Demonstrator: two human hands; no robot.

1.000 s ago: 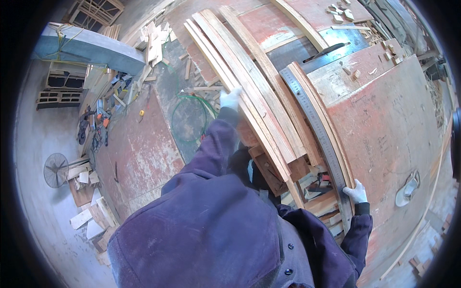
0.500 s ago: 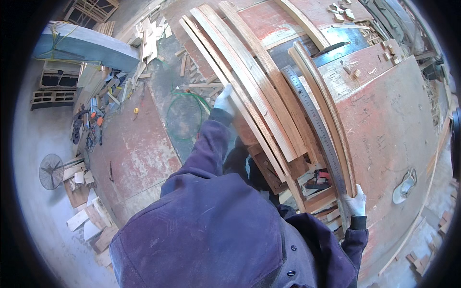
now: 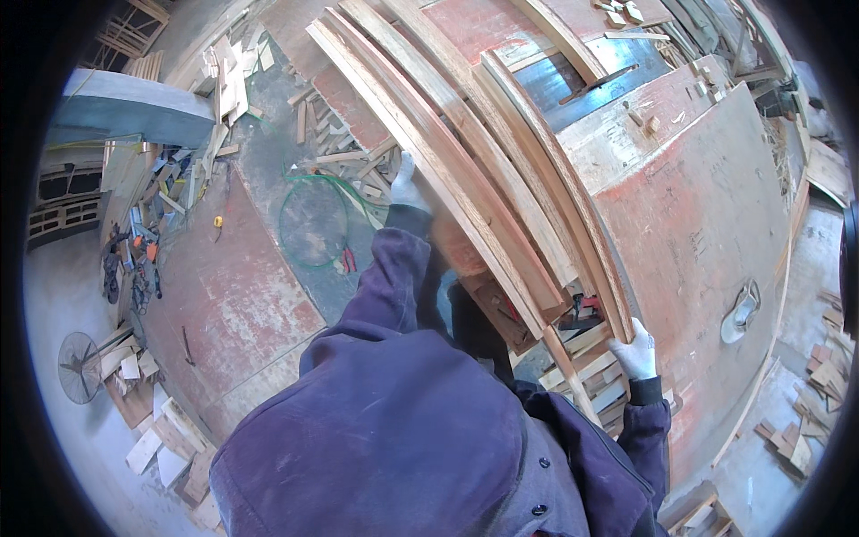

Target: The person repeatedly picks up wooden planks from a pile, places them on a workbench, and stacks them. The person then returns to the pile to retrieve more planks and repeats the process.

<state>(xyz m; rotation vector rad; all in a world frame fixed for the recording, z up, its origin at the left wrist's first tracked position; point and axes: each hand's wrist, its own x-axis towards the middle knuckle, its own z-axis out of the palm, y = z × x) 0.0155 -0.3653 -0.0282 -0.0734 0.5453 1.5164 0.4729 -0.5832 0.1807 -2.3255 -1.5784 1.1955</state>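
Several long wooden boards (image 3: 501,170) lie side by side across the work surface, bent in the fisheye view. My left hand (image 3: 410,186), in a white glove, touches the left edge of the leftmost board (image 3: 420,152). Its fingers are mostly hidden, so their grip cannot be made out. At the near end of the rightmost board (image 3: 559,174) my gloved right hand (image 3: 635,352) is closed round the wood. A sliver of the steel ruler (image 3: 619,267) shows along this board's right side. Another board (image 3: 564,40) lies farther off.
A red-brown bench top (image 3: 689,206) spreads to the right, with a sandal (image 3: 741,311) on it. Small wood blocks (image 3: 711,85) lie near its far edge. Offcuts, a green hose (image 3: 284,224) and a fan (image 3: 80,367) are on the left.
The rightmost board has come left against the others, with my right hand on its end, and now covers most of the ruler. My left hand stays by the leftmost board's edge.
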